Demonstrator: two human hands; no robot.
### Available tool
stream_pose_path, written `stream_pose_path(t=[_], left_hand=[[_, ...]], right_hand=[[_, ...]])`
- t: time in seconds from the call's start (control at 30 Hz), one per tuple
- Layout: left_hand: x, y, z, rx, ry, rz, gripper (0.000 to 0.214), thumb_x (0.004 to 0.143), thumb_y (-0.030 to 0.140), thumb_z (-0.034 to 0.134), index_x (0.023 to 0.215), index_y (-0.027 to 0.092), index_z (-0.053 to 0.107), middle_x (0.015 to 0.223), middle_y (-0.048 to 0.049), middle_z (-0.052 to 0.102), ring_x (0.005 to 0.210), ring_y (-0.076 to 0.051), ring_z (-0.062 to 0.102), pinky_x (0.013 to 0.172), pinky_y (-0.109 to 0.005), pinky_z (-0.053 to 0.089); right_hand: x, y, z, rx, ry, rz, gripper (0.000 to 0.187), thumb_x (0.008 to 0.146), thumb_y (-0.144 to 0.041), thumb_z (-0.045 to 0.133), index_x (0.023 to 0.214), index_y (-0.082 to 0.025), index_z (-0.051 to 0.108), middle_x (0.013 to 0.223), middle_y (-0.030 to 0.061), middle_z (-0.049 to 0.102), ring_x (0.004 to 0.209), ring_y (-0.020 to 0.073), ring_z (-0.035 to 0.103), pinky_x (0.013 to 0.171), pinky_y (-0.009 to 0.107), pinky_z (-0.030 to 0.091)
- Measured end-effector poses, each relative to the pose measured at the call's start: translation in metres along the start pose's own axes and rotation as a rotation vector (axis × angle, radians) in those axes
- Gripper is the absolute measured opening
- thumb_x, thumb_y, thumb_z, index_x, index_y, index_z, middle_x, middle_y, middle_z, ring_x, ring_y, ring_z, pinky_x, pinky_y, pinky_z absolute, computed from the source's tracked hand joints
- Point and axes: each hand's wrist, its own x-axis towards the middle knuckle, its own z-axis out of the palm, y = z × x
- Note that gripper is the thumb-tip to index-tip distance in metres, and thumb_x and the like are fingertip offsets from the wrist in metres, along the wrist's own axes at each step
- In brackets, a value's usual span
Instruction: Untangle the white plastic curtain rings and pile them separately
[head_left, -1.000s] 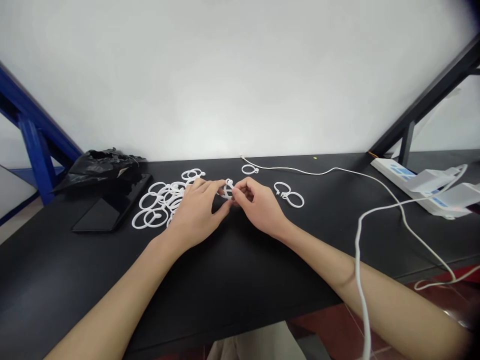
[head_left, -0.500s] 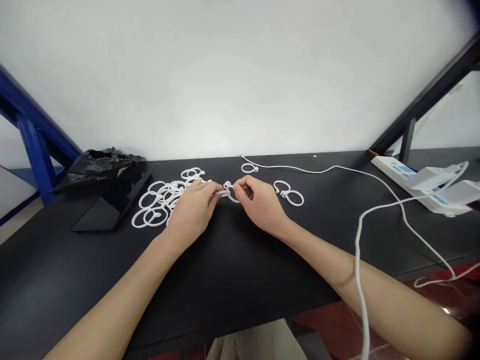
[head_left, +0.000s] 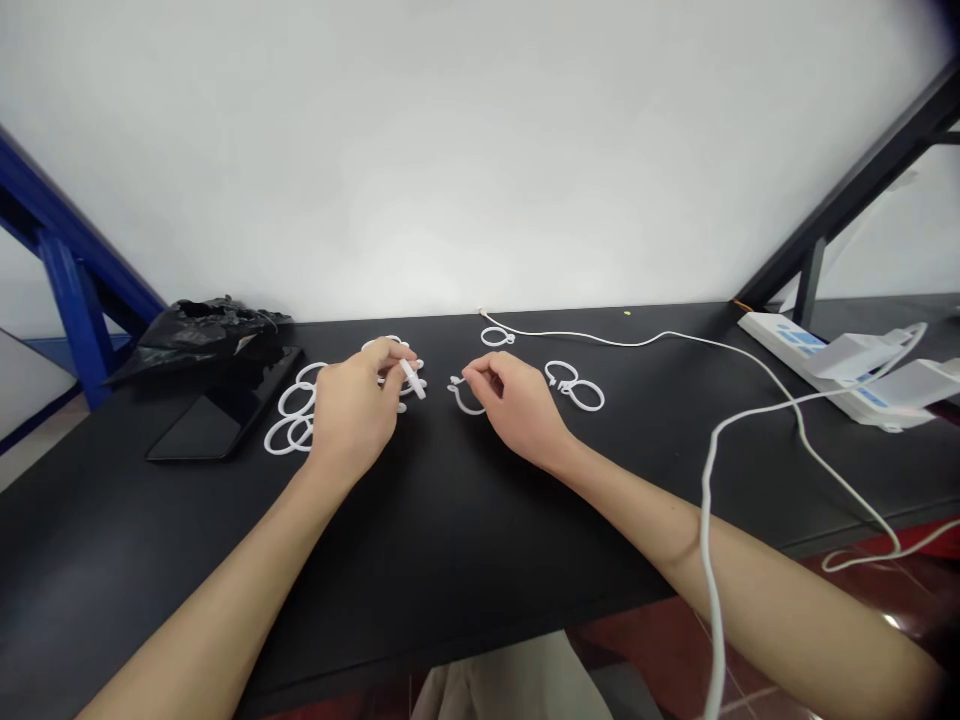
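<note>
Between the thumb and fingers of my left hand (head_left: pixel 360 400) is a white plastic curtain ring (head_left: pixel 412 379), seen nearly edge-on. Beneath and around that hand lies a pile of similar white rings (head_left: pixel 298 400), partly covered by it. My right hand (head_left: pixel 517 398), closed in a pinch, grips another white curtain ring (head_left: pixel 468 408). This ring shows an open gap with small knobbed ends on its left side, and my fingers hide its right part. A gap of bare black table separates the two hands.
Two white rings (head_left: pixel 587 396) lie right of my right hand, and a single ring (head_left: pixel 495 337) lies behind it. A dark tablet (head_left: pixel 225 405) and black plastic bag (head_left: pixel 195 335) sit left. A white cable (head_left: pixel 709 540) crosses my right forearm toward a white device (head_left: pixel 832 370).
My left hand has moved left, away from my right hand, and its ring has tilted upright. My right hand has stayed in place, its ring now apart from the left one.
</note>
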Motion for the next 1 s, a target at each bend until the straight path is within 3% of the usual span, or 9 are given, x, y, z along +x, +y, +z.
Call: stream_pose_path(t=[0.2,0.33,0.57,0.77,1.0], left_hand=[[-0.007,-0.004,0.015,0.160,-0.139,0.274,0.025,0.090,0.027,0.050,0.105,0.028,0.071,0.091,-0.0042,0.071,0.089,-0.024,0.062,0.083,-0.040,0.049],[-0.006,-0.006,0.018,0.136,-0.194,0.360,0.027,0.089,0.026,0.055,0.114,0.025,0.065,0.095,-0.0027,0.073,0.095,-0.025,0.057,0.088,-0.041,0.047],[-0.006,-0.006,0.015,0.176,-0.200,0.342,0.031,0.089,0.018,0.048,0.115,0.023,0.063,0.090,-0.0026,0.072,0.091,-0.026,0.054,0.086,-0.042,0.046],[-0.007,-0.001,0.014,0.148,-0.167,0.291,0.044,0.085,0.007,0.037,0.119,0.022,0.061,0.100,-0.0030,0.072,0.098,-0.025,0.056,0.088,-0.042,0.046],[-0.009,0.008,0.010,0.104,-0.054,0.287,0.036,0.092,0.033,0.048,0.123,0.019,0.058,0.110,-0.0058,0.070,0.104,-0.025,0.057,0.096,-0.043,0.045]], right_hand=[[0.004,-0.006,-0.005,0.139,0.158,0.025,0.017,0.094,-0.031,0.051,0.092,-0.020,0.064,0.083,0.0006,0.067,0.067,0.0123,0.056,0.068,0.027,0.046],[0.003,-0.008,-0.003,0.206,0.168,0.016,0.015,0.093,-0.028,0.051,0.096,-0.020,0.063,0.093,0.0017,0.069,0.073,0.0123,0.060,0.069,0.027,0.048],[0.001,-0.008,-0.003,0.095,0.147,-0.061,0.011,0.091,-0.024,0.057,0.094,-0.024,0.067,0.098,0.0007,0.072,0.099,0.0174,0.060,0.089,0.032,0.048],[-0.001,-0.008,-0.003,0.090,0.125,-0.052,0.009,0.091,-0.025,0.060,0.094,-0.025,0.067,0.094,0.0007,0.070,0.088,0.0163,0.060,0.081,0.031,0.050],[-0.001,-0.010,-0.002,0.187,0.140,-0.116,0.008,0.092,-0.024,0.058,0.094,-0.023,0.065,0.096,0.0009,0.070,0.085,0.0142,0.063,0.080,0.030,0.051]])
